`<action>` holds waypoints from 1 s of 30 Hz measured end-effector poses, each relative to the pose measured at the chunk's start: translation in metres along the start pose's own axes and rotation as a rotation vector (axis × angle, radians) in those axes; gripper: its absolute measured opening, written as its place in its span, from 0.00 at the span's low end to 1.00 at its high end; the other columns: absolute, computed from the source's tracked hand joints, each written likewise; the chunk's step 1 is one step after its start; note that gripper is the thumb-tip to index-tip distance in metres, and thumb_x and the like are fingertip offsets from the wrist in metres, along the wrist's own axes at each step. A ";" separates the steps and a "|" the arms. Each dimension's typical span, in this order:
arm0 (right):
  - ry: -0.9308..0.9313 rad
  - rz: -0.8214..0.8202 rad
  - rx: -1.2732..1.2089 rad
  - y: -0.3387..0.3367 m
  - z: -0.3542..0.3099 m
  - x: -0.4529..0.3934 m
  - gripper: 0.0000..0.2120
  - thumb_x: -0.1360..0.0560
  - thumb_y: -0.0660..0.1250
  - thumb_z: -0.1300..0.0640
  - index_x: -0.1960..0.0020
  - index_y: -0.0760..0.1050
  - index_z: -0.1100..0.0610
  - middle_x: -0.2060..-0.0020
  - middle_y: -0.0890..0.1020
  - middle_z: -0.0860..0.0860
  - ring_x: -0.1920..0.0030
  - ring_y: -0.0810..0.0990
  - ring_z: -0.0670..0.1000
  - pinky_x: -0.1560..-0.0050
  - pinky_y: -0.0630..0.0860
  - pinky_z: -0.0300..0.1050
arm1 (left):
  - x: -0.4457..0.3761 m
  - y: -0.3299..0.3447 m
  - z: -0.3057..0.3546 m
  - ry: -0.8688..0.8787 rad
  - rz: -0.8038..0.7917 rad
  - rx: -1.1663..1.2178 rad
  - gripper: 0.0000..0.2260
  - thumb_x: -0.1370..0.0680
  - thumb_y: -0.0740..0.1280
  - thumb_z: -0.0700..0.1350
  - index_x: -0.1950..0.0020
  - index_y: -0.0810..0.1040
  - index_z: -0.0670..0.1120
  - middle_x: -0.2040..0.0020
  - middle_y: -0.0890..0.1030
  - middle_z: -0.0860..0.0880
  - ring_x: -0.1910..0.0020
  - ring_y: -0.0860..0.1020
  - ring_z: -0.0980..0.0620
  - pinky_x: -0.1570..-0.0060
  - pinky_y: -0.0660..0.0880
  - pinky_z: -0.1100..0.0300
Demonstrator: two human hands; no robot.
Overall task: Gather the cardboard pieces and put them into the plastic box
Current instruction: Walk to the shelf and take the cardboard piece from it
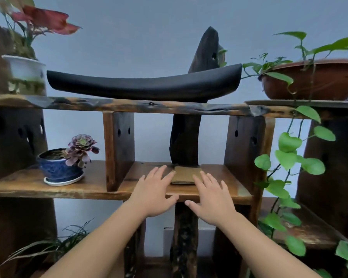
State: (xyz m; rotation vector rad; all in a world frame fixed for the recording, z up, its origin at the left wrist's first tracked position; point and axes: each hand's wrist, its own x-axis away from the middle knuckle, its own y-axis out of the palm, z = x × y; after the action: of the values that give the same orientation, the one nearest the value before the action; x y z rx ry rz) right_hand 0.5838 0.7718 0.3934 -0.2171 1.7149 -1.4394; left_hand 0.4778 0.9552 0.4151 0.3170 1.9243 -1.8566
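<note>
Cardboard pieces (186,175): I saw a flat tan stack lying on the middle wooden shelf (225,173), in the bay between two dark uprights, just in front of the dark wooden post (184,139).
Left hand (156,192): I had it palm down, fingers spread wide, gripping nothing; fingertips reached the stack's left edge.
Right hand (211,196): also flat and splayed, gripping nothing; its fingertips lay over the stack's right front corner.
Plastic box: I could not find it in the head view.
Left of bay: blue pot (57,167) with a purple succulent on a white saucer, same shelf.
Upper shelf: curved black wooden piece (145,84); white planter (25,72) at left, brown bowl planter (317,80) with trailing vine at right.
</note>
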 end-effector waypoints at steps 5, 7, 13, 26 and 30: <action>0.051 -0.079 0.004 0.027 0.027 -0.045 0.41 0.30 0.51 0.28 0.23 0.51 0.45 0.22 0.54 0.50 0.23 0.51 0.53 0.27 0.50 0.63 | -0.052 0.025 -0.014 -0.035 -0.103 0.034 0.34 0.29 0.56 0.68 0.24 0.56 0.59 0.22 0.54 0.50 0.24 0.54 0.46 0.31 0.61 0.42; 0.063 -0.121 0.017 0.037 0.037 -0.068 0.39 0.29 0.51 0.28 0.23 0.52 0.45 0.21 0.54 0.51 0.23 0.51 0.54 0.27 0.50 0.63 | -0.077 0.035 -0.024 -0.065 -0.165 0.109 0.34 0.28 0.56 0.67 0.24 0.57 0.58 0.22 0.56 0.51 0.25 0.56 0.48 0.31 0.62 0.45; 0.242 -0.307 -0.143 0.069 0.061 -0.114 0.37 0.26 0.45 0.29 0.23 0.55 0.47 0.22 0.54 0.52 0.23 0.53 0.56 0.28 0.54 0.63 | -0.128 0.083 -0.043 -0.175 -0.355 0.322 0.30 0.23 0.57 0.63 0.24 0.59 0.53 0.24 0.61 0.48 0.27 0.61 0.47 0.30 0.58 0.52; 0.348 -0.287 -0.362 0.103 0.077 -0.144 0.37 0.32 0.53 0.29 0.27 0.60 0.46 0.33 0.74 0.51 0.35 0.73 0.58 0.40 0.67 0.58 | -0.149 0.122 -0.045 -0.213 -0.252 0.374 0.26 0.22 0.56 0.61 0.25 0.59 0.56 0.29 0.71 0.49 0.34 0.71 0.45 0.36 0.65 0.47; 0.335 -0.279 -0.446 0.102 0.078 -0.142 0.41 0.32 0.57 0.29 0.24 0.51 0.44 0.31 0.73 0.51 0.34 0.73 0.57 0.41 0.68 0.56 | -0.144 0.121 -0.047 -0.174 -0.177 0.521 0.30 0.24 0.62 0.58 0.24 0.55 0.56 0.28 0.68 0.49 0.34 0.70 0.46 0.37 0.68 0.50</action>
State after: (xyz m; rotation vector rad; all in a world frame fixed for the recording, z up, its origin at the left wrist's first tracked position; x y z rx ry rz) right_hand 0.7638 0.8356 0.3772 -0.4942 2.3505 -1.3200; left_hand 0.6525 1.0298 0.3747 0.1374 1.3699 -2.4026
